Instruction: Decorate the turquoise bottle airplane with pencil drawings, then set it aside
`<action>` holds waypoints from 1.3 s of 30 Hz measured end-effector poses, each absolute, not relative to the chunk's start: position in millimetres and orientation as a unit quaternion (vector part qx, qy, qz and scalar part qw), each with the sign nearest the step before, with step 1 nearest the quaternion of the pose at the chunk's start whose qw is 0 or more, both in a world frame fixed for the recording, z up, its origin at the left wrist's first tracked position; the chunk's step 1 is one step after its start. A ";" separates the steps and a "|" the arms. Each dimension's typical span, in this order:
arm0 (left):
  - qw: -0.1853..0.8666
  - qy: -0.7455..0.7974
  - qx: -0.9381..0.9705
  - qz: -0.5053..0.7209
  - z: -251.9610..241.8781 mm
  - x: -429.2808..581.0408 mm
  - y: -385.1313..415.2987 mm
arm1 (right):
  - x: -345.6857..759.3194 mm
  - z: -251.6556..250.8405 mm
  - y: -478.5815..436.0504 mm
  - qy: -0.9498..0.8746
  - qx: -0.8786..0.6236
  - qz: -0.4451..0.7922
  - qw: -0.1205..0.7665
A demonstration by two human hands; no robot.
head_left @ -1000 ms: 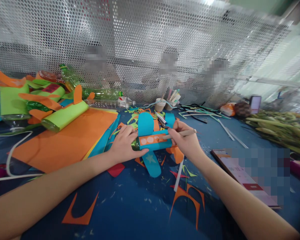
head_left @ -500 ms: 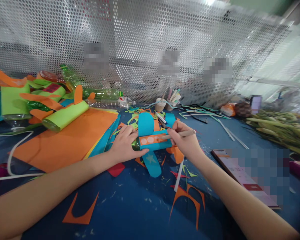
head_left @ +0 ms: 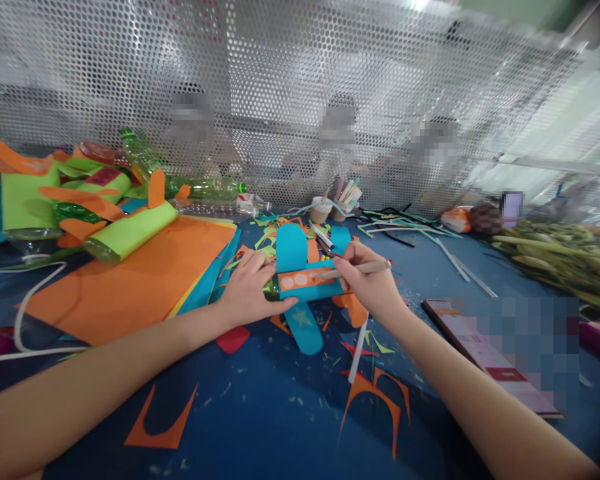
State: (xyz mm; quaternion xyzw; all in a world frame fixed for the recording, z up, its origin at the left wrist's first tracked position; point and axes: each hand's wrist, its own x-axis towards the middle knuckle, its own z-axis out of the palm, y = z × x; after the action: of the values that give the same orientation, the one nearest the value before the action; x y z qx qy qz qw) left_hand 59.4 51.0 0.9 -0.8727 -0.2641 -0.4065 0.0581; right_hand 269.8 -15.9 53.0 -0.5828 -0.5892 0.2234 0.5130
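A small plane made from a bottle wrapped in blue paper (head_left: 307,283) lies on the blue table, with blue wings and an orange strip with pale circles. My left hand (head_left: 250,290) is closed round its left end, near the green bottle neck. My right hand (head_left: 370,280) pinches a thin pale stick or pen (head_left: 365,268) whose tip rests on the orange strip.
A large orange paper sheet (head_left: 130,283) lies at the left, with green paper-wrapped bottle planes (head_left: 130,230) behind it. Orange offcuts (head_left: 375,393) litter the near table. Cups of tools (head_left: 330,207) stand by the perforated metal screen. Green stalks (head_left: 555,260) and a flat box (head_left: 485,353) lie at the right.
Almost nothing differs. My right hand with the stick has shifted very slightly left along the orange strip; my left hand keeps the same grip.
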 end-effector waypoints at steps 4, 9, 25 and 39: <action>0.063 -0.262 -0.874 -0.404 1.7 59.0 50.8 | 269.1 53.4 -16.3 -0.588 -0.584 0.224 0.512; 0.070 -0.263 -0.874 -0.402 2.1 59.1 50.8 | 267.9 54.7 -16.8 -0.585 -0.579 0.235 0.517; 0.073 -0.258 -0.873 -0.406 1.5 59.2 51.5 | 268.0 53.0 -15.7 -0.595 -0.571 0.252 0.506; 0.079 -0.261 -0.874 -0.401 1.4 59.4 51.4 | 268.2 51.6 -15.1 -0.599 -0.562 0.260 0.508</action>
State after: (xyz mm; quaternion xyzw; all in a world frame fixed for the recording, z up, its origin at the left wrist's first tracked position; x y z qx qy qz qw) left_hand 59.4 51.4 1.4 -0.8742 -0.2615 -0.4014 0.0794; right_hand 268.2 -15.1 51.6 -0.5619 -0.5991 0.2596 0.5079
